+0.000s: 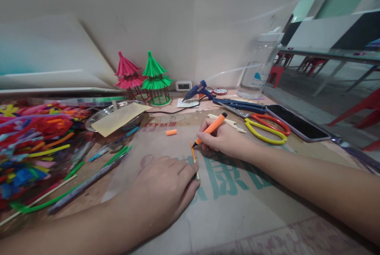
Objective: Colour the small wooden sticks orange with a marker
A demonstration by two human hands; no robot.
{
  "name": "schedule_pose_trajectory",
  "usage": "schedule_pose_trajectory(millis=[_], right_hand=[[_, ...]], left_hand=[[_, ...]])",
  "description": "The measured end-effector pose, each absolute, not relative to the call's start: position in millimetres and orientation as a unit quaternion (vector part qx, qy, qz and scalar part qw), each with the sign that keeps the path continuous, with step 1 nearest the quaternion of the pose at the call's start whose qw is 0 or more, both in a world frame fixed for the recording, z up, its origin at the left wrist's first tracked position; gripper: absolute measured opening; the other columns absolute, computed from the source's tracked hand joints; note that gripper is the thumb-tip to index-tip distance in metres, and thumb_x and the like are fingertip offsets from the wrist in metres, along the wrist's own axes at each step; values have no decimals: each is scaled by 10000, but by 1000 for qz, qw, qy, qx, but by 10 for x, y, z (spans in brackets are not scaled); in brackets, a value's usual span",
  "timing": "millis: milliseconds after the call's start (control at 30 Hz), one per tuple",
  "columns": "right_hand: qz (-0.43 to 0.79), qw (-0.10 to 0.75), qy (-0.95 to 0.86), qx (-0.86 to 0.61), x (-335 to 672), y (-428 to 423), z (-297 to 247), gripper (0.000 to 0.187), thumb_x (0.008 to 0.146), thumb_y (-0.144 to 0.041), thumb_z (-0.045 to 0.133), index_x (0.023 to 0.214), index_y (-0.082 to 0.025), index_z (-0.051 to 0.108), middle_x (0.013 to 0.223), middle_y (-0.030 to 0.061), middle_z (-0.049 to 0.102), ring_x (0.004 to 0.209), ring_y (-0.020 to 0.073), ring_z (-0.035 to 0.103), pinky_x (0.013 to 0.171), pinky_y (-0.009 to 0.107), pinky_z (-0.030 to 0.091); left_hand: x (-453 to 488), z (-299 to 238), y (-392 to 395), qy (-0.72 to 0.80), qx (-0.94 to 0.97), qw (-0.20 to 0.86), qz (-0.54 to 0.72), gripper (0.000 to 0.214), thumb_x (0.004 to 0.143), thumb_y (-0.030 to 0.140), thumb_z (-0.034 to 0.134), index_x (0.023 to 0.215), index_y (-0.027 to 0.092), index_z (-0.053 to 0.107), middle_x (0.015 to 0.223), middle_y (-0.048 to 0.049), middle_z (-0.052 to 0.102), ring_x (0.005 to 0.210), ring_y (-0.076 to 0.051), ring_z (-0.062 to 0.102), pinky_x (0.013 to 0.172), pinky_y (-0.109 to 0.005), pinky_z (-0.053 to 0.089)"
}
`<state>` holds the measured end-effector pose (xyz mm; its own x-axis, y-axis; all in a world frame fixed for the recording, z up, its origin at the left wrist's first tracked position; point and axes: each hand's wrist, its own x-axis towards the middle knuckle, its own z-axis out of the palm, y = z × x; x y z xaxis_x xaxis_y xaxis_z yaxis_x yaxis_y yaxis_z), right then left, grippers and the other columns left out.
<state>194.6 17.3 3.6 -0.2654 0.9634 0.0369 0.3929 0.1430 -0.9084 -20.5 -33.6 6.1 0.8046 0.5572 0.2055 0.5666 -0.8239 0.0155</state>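
My right hand is closed around an orange marker, its dark tip touching a thin wooden stick. Orange colour covers the stick's far part, while its near end is still pale. With thumb and fingers closed on that near end, my left hand keeps the stick against the board. The marker's orange cap lies loose beyond my hands. Several bare pale sticks rest just behind my right hand.
Two small pavilions, one pink and one green, stand near the wall. A blue glue gun, scissors, a phone and a water bottle lie right. Colourful pipe cleaners and a metal dish occupy the left.
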Motion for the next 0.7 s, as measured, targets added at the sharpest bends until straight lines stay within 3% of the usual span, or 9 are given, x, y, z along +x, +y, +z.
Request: schedule_pose_trajectory(millis=[700], right_hand=[[393,341,-667,-534,1921,152,89,156,908,-289,589,806,-224,491,586,-56,633,431,83,495,440,200,361]], left_hand=[[-205,75,-334,-301,-950,27,-80,280,1023,310,421,993,196,675,852,-53,725,736,-267,671,672,-415,502]])
